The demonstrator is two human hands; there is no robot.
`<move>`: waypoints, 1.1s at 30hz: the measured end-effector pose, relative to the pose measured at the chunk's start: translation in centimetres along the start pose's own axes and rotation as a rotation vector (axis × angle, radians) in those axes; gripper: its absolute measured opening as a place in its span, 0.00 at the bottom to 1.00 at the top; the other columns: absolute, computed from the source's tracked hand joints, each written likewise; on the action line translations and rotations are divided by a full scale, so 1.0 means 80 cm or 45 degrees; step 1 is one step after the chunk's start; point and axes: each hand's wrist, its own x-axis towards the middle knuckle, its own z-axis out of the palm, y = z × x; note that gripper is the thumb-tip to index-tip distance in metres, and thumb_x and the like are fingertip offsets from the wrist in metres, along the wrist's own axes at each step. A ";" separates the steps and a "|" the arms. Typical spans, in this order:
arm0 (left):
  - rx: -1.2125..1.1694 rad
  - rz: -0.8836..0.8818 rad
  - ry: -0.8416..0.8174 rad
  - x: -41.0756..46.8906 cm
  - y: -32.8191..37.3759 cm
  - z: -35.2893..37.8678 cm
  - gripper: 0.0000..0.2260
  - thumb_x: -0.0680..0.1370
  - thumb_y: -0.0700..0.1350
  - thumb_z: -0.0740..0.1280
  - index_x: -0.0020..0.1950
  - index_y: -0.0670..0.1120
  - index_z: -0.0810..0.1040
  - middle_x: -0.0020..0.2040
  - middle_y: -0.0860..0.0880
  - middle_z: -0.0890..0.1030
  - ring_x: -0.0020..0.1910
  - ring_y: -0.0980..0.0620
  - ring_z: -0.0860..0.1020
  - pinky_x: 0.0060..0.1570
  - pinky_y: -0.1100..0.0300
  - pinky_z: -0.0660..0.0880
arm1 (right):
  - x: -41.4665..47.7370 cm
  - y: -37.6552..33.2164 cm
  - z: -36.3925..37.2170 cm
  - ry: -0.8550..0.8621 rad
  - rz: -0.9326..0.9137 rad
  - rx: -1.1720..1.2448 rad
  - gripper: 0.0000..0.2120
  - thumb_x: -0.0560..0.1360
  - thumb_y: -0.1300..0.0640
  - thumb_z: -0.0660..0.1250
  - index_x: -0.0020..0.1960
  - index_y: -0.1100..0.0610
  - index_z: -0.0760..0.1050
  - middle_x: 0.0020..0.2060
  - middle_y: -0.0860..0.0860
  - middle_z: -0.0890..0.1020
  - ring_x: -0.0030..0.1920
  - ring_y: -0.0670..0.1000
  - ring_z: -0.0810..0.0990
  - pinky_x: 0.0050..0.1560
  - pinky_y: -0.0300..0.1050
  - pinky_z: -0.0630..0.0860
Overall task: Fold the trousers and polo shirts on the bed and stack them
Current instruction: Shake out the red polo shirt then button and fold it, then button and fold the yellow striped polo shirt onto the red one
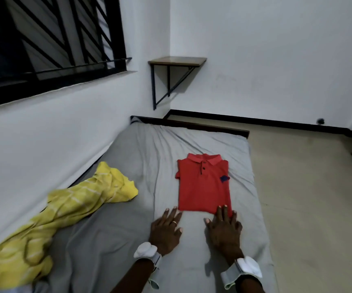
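On the grey bed, the red polo shirt lies folded into a neat rectangle, so this step looks finished. The left hand rests flat with straight fingers just beside its near corner, and the right hand presses flat fingertips on its near edge. The next move likely calls for reaching left to the crumpled yellow garment by the wall.

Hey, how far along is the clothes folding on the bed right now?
Done: the red polo shirt lies folded in a neat rectangle on the bed. In hand: the right hand rests flat on its near edge, the left hand flat on the bed beside its corner. Left: the yellow striped garment lies crumpled by the wall, and nothing is stacked yet.
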 end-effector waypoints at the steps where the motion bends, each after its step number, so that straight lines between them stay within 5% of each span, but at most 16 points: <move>1: 0.010 0.028 -0.086 -0.004 0.002 -0.017 0.30 0.79 0.60 0.58 0.82 0.59 0.63 0.83 0.58 0.54 0.82 0.51 0.61 0.69 0.47 0.72 | -0.007 -0.011 -0.006 0.012 0.024 -0.031 0.38 0.83 0.33 0.48 0.84 0.56 0.53 0.83 0.59 0.53 0.82 0.67 0.49 0.75 0.68 0.55; 3: -0.118 -0.032 -0.376 -0.057 -0.020 -0.053 0.35 0.75 0.62 0.58 0.83 0.58 0.58 0.85 0.56 0.51 0.84 0.52 0.54 0.77 0.44 0.63 | -0.048 -0.057 0.011 0.036 -0.135 -0.107 0.37 0.80 0.35 0.50 0.73 0.63 0.74 0.72 0.68 0.72 0.75 0.73 0.65 0.65 0.72 0.66; 5: -0.242 -0.034 -0.364 -0.094 -0.026 -0.086 0.36 0.73 0.60 0.57 0.81 0.53 0.65 0.84 0.49 0.58 0.82 0.48 0.60 0.77 0.44 0.62 | -0.074 -0.087 0.035 -0.016 -0.233 -0.144 0.38 0.77 0.34 0.48 0.61 0.63 0.81 0.62 0.68 0.79 0.68 0.71 0.74 0.58 0.69 0.71; 9: -0.158 -0.368 -0.341 -0.200 -0.080 -0.147 0.24 0.80 0.53 0.63 0.77 0.53 0.73 0.84 0.46 0.59 0.83 0.47 0.57 0.77 0.39 0.55 | -0.152 -0.201 0.065 -0.110 -0.416 -0.115 0.32 0.82 0.35 0.51 0.66 0.59 0.76 0.65 0.64 0.76 0.68 0.67 0.73 0.61 0.65 0.72; 12: -0.180 -0.501 0.122 -0.266 -0.139 -0.179 0.22 0.76 0.48 0.62 0.69 0.47 0.81 0.76 0.41 0.73 0.77 0.42 0.70 0.71 0.33 0.66 | -0.198 -0.286 0.068 -0.182 -0.668 0.085 0.28 0.84 0.36 0.51 0.60 0.57 0.79 0.57 0.59 0.80 0.61 0.63 0.78 0.57 0.59 0.75; 14: -0.032 -0.687 0.158 -0.308 -0.176 -0.203 0.29 0.77 0.50 0.58 0.79 0.53 0.68 0.84 0.44 0.57 0.83 0.42 0.56 0.73 0.33 0.60 | -0.216 -0.336 0.075 -0.331 -0.773 0.260 0.20 0.84 0.46 0.62 0.66 0.59 0.79 0.60 0.60 0.83 0.63 0.63 0.80 0.61 0.57 0.75; 16: 0.092 -0.952 0.170 -0.346 -0.219 -0.213 0.32 0.82 0.46 0.61 0.84 0.58 0.54 0.86 0.46 0.42 0.84 0.39 0.42 0.74 0.31 0.53 | -0.231 -0.378 0.081 -0.508 -0.820 0.380 0.21 0.82 0.52 0.68 0.73 0.60 0.75 0.66 0.61 0.81 0.67 0.63 0.78 0.67 0.55 0.73; 19: -0.022 -1.126 0.169 -0.391 -0.300 -0.201 0.29 0.82 0.59 0.54 0.82 0.50 0.63 0.80 0.38 0.61 0.79 0.28 0.59 0.72 0.27 0.58 | -0.263 -0.430 0.075 -0.599 -0.877 0.402 0.28 0.82 0.50 0.69 0.79 0.59 0.68 0.71 0.61 0.76 0.71 0.62 0.75 0.69 0.51 0.70; 21: -0.083 -1.073 0.179 -0.398 -0.320 -0.199 0.33 0.78 0.61 0.48 0.66 0.42 0.80 0.64 0.35 0.79 0.67 0.33 0.75 0.67 0.33 0.64 | -0.282 -0.453 0.060 -0.628 -0.922 0.444 0.29 0.82 0.53 0.69 0.80 0.57 0.66 0.71 0.62 0.76 0.70 0.62 0.75 0.67 0.49 0.71; 24: -0.090 -0.916 0.407 -0.393 -0.314 -0.209 0.12 0.79 0.50 0.60 0.43 0.47 0.80 0.42 0.45 0.84 0.45 0.41 0.82 0.46 0.48 0.74 | -0.288 -0.467 0.053 -0.645 -1.028 0.508 0.32 0.80 0.54 0.72 0.80 0.57 0.65 0.74 0.59 0.74 0.72 0.60 0.74 0.70 0.44 0.67; 25: -0.205 -0.854 0.475 -0.387 -0.303 -0.217 0.11 0.79 0.49 0.61 0.43 0.46 0.79 0.40 0.45 0.83 0.42 0.42 0.82 0.43 0.47 0.76 | -0.287 -0.469 0.051 -0.641 -1.015 0.502 0.35 0.78 0.51 0.74 0.80 0.57 0.64 0.75 0.59 0.73 0.74 0.59 0.73 0.72 0.43 0.65; 27: -0.389 -0.855 0.506 -0.368 -0.289 -0.231 0.11 0.79 0.45 0.63 0.53 0.42 0.82 0.47 0.42 0.84 0.47 0.40 0.82 0.51 0.45 0.79 | -0.279 -0.471 0.052 -0.689 -0.954 0.481 0.38 0.76 0.47 0.74 0.80 0.57 0.65 0.76 0.58 0.72 0.74 0.58 0.72 0.71 0.42 0.66; 29: -0.555 -0.841 0.360 -0.349 -0.290 -0.221 0.14 0.78 0.45 0.67 0.61 0.40 0.81 0.55 0.40 0.83 0.55 0.40 0.81 0.58 0.57 0.76 | -0.279 -0.473 0.051 -0.762 -0.909 0.423 0.33 0.77 0.46 0.71 0.79 0.57 0.68 0.73 0.58 0.75 0.73 0.58 0.74 0.69 0.43 0.68; 31: -0.749 -0.610 0.203 -0.341 -0.283 -0.211 0.14 0.78 0.48 0.67 0.60 0.43 0.81 0.54 0.43 0.84 0.56 0.45 0.82 0.55 0.65 0.75 | -0.280 -0.478 0.053 -0.824 -0.887 0.359 0.33 0.74 0.41 0.68 0.73 0.59 0.74 0.68 0.58 0.79 0.69 0.60 0.77 0.66 0.46 0.71; 33: -0.811 -0.580 0.380 -0.336 -0.275 -0.225 0.08 0.75 0.40 0.71 0.48 0.52 0.87 0.45 0.50 0.87 0.44 0.58 0.84 0.46 0.61 0.78 | -0.281 -0.472 0.047 -0.744 -0.866 0.430 0.30 0.68 0.38 0.69 0.61 0.59 0.80 0.53 0.57 0.84 0.54 0.58 0.82 0.54 0.49 0.75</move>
